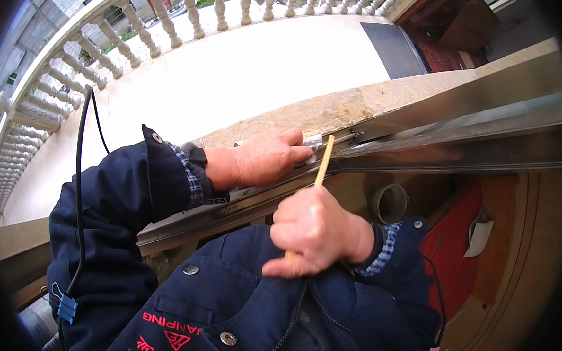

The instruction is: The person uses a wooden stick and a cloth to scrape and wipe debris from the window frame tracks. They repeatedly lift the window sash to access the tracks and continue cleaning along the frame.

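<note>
My left hand (260, 158) reaches over a metal sliding-window track (258, 192) and grips a crumpled white tissue or cloth (313, 142) at its fingertips. Most of that white piece is hidden under the fingers. In my right hand (316, 233), a thin light-coloured wooden stick (326, 160), like a chopstick, is clasped in a fist. Its upper end points at the track just right of the white piece; whether it touches cannot be told. Dark marks show along the track beneath my left wrist.
Beyond the track lies a stone-look sill (344, 106), then a bright balcony floor (255, 66) with a baluster railing (194, 16). Metal window frames (453, 153) run to the right. Below them are a round pale container (391, 202) and a red panel (456, 242). A black cable (79, 197) hangs along my left sleeve.
</note>
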`<state>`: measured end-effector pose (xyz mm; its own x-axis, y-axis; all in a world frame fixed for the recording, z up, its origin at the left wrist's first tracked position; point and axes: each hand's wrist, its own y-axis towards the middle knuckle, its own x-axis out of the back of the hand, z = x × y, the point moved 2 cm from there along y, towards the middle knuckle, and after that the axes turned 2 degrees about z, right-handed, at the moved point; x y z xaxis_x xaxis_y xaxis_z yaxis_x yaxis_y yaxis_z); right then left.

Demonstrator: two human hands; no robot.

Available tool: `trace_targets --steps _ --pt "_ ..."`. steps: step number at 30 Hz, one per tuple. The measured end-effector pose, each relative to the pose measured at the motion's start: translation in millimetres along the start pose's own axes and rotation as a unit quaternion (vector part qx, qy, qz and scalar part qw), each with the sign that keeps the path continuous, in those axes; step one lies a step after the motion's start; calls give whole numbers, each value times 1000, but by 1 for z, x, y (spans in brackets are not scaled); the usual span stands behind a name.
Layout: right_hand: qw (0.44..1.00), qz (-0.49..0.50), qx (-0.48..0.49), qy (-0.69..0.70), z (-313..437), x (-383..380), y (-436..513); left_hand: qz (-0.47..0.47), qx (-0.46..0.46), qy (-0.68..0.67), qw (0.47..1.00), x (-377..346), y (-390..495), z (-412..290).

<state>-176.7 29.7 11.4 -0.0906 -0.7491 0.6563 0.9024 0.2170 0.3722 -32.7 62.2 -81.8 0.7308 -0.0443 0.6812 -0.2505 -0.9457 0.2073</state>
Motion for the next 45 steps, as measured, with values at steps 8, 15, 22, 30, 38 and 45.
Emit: trace_targets --steps 8,15,22,30,38,45 --pt "995 11 31 99 31 5 12 45 64 -16 997 -8 6 14" --pt "1000 -7 -19 4 -5 -28 14 3 78 36 996 -10 17 13" --pt "998 -10 -2 69 -2 -34 8 141 90 125 978 -4 18 1" --pt "979 -4 86 184 8 -24 3 145 152 149 966 8 -27 -18" --pt "936 43 186 296 11 -26 1 61 285 159 943 16 -75 -43" --pt "891 79 264 360 -3 -25 1 71 440 256 858 9 -103 -60"
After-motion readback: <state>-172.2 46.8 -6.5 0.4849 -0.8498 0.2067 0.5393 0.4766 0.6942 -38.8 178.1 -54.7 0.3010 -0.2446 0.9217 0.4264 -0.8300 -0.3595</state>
